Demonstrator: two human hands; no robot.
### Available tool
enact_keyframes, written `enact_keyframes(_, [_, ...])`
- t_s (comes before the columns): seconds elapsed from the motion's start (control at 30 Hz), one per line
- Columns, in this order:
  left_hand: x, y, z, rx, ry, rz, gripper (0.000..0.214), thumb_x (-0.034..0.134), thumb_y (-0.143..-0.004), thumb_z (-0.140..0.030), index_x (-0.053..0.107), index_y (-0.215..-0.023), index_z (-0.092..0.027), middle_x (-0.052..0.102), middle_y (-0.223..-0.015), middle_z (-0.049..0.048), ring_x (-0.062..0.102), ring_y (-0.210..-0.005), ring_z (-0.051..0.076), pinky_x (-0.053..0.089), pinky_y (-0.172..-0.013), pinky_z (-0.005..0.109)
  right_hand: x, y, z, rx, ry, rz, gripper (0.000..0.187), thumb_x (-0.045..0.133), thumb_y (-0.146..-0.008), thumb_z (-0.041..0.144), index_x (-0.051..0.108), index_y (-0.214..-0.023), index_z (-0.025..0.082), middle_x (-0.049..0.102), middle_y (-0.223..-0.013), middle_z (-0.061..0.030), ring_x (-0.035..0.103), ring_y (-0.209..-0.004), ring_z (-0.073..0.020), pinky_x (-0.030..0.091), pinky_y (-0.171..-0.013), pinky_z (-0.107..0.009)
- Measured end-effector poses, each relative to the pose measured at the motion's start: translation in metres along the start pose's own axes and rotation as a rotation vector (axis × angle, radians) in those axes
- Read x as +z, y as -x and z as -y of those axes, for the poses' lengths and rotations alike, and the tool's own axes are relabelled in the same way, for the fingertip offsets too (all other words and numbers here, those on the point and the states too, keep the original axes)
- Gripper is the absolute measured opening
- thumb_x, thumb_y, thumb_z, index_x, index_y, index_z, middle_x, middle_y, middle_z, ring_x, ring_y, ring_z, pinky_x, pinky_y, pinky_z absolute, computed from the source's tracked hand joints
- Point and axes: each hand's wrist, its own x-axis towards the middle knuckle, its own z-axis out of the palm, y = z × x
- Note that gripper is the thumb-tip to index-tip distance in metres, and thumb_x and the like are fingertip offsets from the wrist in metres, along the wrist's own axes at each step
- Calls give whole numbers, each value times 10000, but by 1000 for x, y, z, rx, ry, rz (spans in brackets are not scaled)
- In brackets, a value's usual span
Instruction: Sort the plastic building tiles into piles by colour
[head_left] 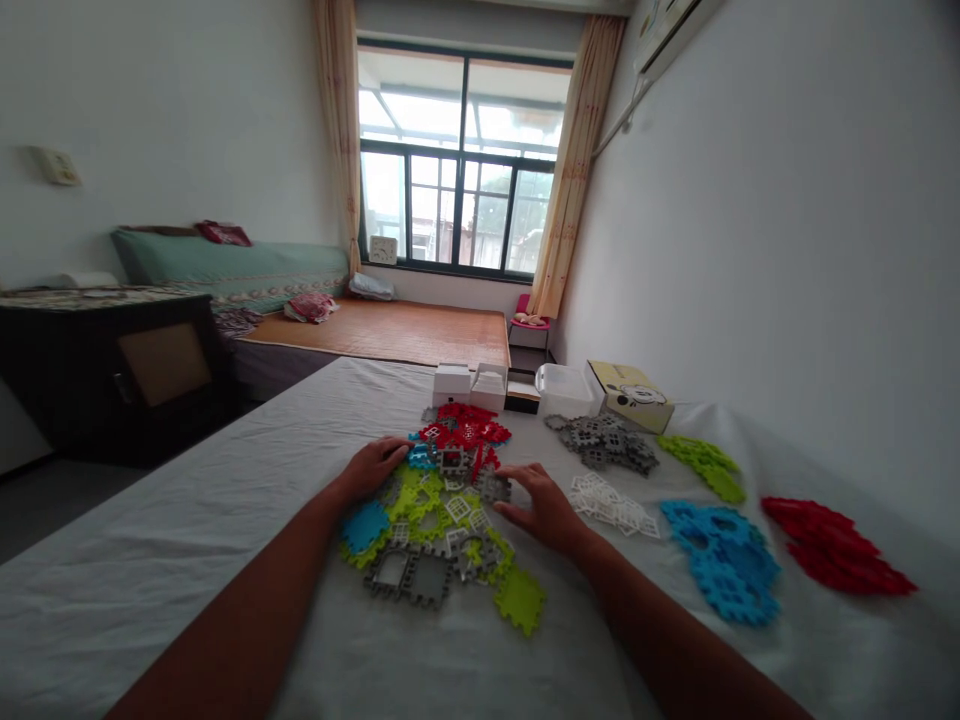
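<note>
A mixed heap of plastic interlocking building panels lies in front of me. It has red panels [465, 428] at the far end, lime green panels [431, 498] in the middle and grey window-frame panels [430, 580] nearest me. My left hand [375, 466] rests at the heap's left side, fingers stretched out beside a small blue panel [422, 456]. On the opposite side, my right hand [541, 505] has thumb and fingers apart, next to a grey panel [492, 487]; whether it touches that panel is unclear. Small white window frames [457, 510] are scattered over the heap.
Sorted piles lie to the right: grey panels [604, 443], white frames [611, 505], lime green panels [705, 465], blue panels [724, 565] and red panels [832, 545]. White boxes [452, 384], a clear plastic container [562, 387] and a yellow box [630, 394] line the far edge of the cloth-covered table [225, 480].
</note>
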Motion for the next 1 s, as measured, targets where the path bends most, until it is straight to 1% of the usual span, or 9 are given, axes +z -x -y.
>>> enact_keyframes(0.1, [0,-1,1,-18,9,25,496,342,-812,-535,635,-1025,-197,646,-1055,61,562,-990,225,418,-892,308,-9,3,-3,31,-74,54,293,513,-788,447,609,-996,265,670,-897,3,615,-761,-159,505,-668,-271])
enact_keyframes(0.17, [0,-1,1,-27,17,34,499,343,-812,-534,629,-1031,-189,642,-1062,68,553,-1004,229,410,-905,321,-20,2,-14,62,-96,41,327,521,-773,472,620,-981,239,674,-874,-9,619,-703,-149,499,-648,-262])
enact_keyframes(0.27, [0,0,1,-25,19,33,495,353,-809,-529,624,-1043,-187,639,-1068,69,550,-1007,231,404,-916,330,-48,0,-45,201,-41,-131,451,569,-713,491,581,-1059,202,663,-892,-44,616,-714,-169,481,-664,-287])
enact_keyframes(0.43, [-1,0,0,-23,-3,24,491,347,-813,-525,631,-1038,-194,643,-1065,56,558,-1000,225,413,-904,315,-102,19,-120,545,315,-518,512,610,-645,429,558,-1078,162,643,-718,-38,601,-638,-189,441,-655,-312])
enact_keyframes(0.53, [-1,-1,1,-10,-16,23,481,345,-821,-511,629,-1049,-198,645,-1059,48,562,-997,217,415,-898,302,-116,33,-155,632,385,-605,510,591,-652,385,537,-1093,136,646,-752,-60,609,-678,-203,436,-673,-315])
enact_keyframes(0.6, [0,-1,2,-3,-18,22,474,344,-826,-499,626,-1056,-195,642,-1063,52,561,-995,214,414,-897,302,-117,36,-162,620,375,-621,510,575,-662,364,519,-1111,128,643,-889,-98,609,-665,-187,440,-689,-319])
enact_keyframes(0.73, [0,-1,3,5,-27,22,461,344,-833,-482,624,-1058,-192,639,-1062,62,559,-997,215,410,-901,309,-97,22,-131,441,349,-595,430,503,-729,340,522,-1110,142,576,-1094,-137,598,-645,-158,447,-746,-351])
enact_keyframes(0.87, [0,-1,1,-1,-22,15,453,354,-831,-480,627,-1051,-194,645,-1053,56,566,-989,213,419,-891,301,-47,0,-64,134,218,-294,348,473,-789,321,560,-1100,191,642,-965,-89,588,-852,-220,454,-790,-392])
enact_keyframes(1.0, [-1,0,-1,6,-31,13,452,359,-828,-480,629,-1047,-191,645,-1051,53,566,-989,212,416,-894,299,0,-11,-21,-48,185,-84,414,555,-764,310,521,-1177,319,573,-1175,-31,488,-1090,-240,438,-859,-416])
